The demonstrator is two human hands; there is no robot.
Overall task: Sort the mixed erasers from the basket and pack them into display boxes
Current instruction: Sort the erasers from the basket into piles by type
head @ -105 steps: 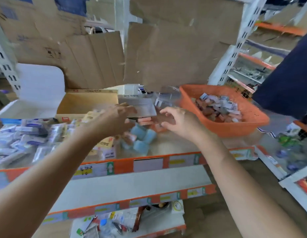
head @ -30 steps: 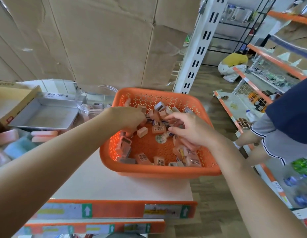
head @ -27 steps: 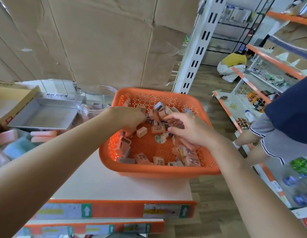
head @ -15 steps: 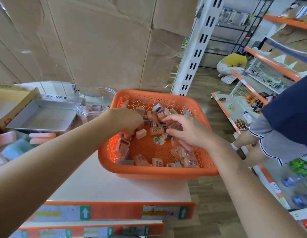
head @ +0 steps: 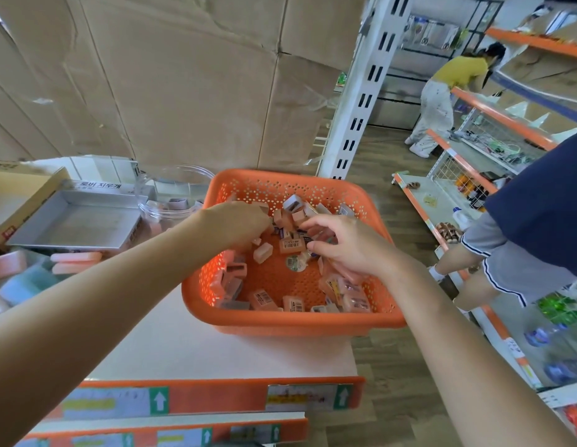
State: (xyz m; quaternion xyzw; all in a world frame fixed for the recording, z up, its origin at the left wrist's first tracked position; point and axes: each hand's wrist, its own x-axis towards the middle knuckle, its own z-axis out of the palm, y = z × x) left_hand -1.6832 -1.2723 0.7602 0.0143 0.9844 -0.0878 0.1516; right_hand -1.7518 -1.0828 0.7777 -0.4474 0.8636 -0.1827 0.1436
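Head view: display box (head: 74, 224) lettered "로버 지우개" (erasers (head: 292, 245) barcoded).

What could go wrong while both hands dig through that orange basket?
The basket seems to overhang the shelf on the right, so a push from the right hand might tip it. The left forearm passes close to the clear jar and could knock it. The erasers look alike, so mis-sorting seems likely.
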